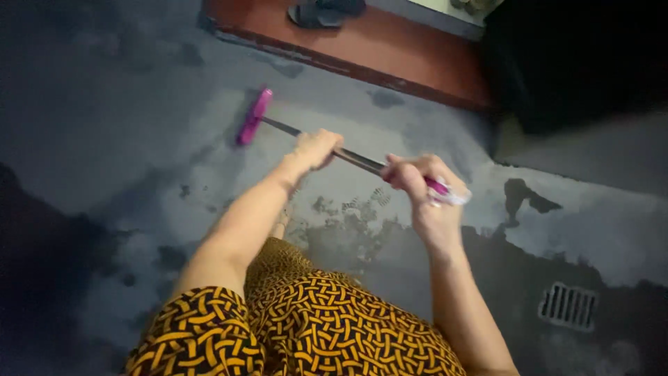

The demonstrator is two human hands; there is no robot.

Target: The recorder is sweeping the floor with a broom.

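Note:
I hold a long-handled floor wiper with a pink head (253, 116) and a dark metal shaft (358, 161). My left hand (317, 148) grips the shaft partway down. My right hand (421, 186) is closed around the pink and white grip at the top end. The pink head rests on the wet grey concrete floor (125, 104), ahead and to the left of me. My yellow and black patterned garment (313, 327) fills the bottom of the view.
A red-brown step (390, 49) runs along the far side, with a dark sandal (323, 14) on it. A slotted floor drain (569, 305) lies at the lower right. Dark wet patches spread over the floor. A black shape (577, 56) stands at the upper right.

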